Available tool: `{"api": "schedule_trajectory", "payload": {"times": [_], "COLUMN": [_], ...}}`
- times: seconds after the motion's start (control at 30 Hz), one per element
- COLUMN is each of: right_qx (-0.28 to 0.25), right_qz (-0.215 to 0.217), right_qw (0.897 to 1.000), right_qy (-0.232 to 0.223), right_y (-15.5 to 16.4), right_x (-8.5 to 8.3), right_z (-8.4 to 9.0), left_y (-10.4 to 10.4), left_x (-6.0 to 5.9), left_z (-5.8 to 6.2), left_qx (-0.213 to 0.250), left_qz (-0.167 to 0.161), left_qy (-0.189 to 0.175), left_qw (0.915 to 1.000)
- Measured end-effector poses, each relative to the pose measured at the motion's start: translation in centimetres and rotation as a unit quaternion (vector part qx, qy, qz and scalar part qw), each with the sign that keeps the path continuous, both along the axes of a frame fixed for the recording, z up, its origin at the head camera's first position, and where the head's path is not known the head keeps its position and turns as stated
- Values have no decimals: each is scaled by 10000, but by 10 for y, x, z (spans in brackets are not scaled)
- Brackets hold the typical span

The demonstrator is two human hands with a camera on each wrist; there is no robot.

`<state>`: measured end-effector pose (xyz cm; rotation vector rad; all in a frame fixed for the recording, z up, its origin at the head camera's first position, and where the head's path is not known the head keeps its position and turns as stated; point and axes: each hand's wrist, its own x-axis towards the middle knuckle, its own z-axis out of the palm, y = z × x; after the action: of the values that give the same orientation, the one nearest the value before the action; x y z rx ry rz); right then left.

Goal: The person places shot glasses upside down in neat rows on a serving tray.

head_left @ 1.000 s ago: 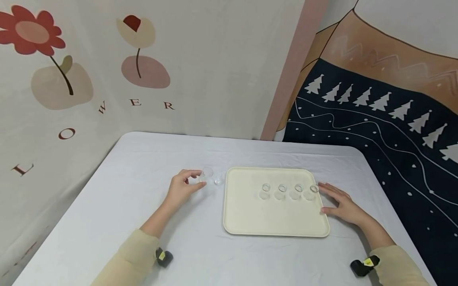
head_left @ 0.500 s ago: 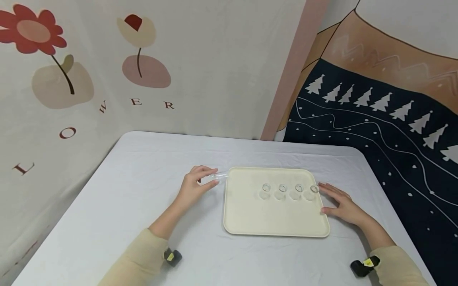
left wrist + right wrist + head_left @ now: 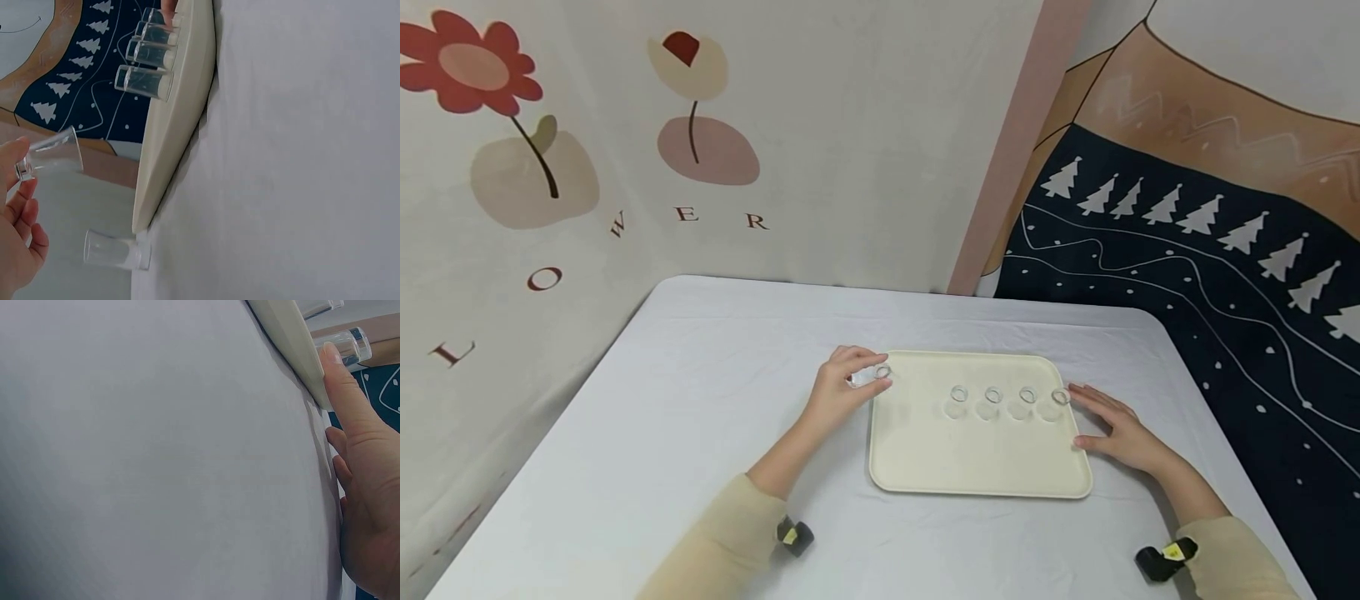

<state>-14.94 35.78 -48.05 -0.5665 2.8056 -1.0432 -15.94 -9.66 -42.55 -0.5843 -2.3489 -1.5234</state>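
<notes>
My left hand (image 3: 841, 385) pinches a clear shot glass (image 3: 59, 153) by its thick base, thumb and fingers on either side. In the head view this glass shows as a small ring over the left rim of a cream tray (image 3: 970, 467). Another clear glass (image 3: 109, 250) stands on the cloth beside the tray, mostly hidden behind my left hand in the head view. Several more glasses (image 3: 992, 402) stand upright in a row on the tray. My right hand (image 3: 1116, 429) rests at the tray's right edge, fingers extended near the end glass (image 3: 347, 347), thumb on the rim.
A white cloth (image 3: 1000, 550) covers the table. Behind the table hang a pale curtain (image 3: 850, 167) with flower prints and a dark blue one (image 3: 1120, 258) with white trees. Black wrist cameras (image 3: 795, 536) sit at both sleeves.
My left hand has moved right with the glass, from the cloth past the standing glass to the tray's left rim, and the glass has turned. The right hand and tray stay put.
</notes>
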Motion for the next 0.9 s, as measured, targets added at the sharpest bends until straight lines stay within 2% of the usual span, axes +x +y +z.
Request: {"api": "schedule_trajectory", "payload": {"times": [0.53,0.9], "right_qx": [-43,-38], "right_qz": [39,41], "right_qw": [10000,10000], "right_qy": [80,82], "right_y": [2,2], "right_x": [0,0], "right_z": [-2,-3], "left_y": [44,55], "left_x": [-2,-6], "left_z": [-15,-26], "left_qx": [121,-171], "left_qz": [-248,-322], "left_qy": [-548,-785], "left_qw": [9981,9963]}}
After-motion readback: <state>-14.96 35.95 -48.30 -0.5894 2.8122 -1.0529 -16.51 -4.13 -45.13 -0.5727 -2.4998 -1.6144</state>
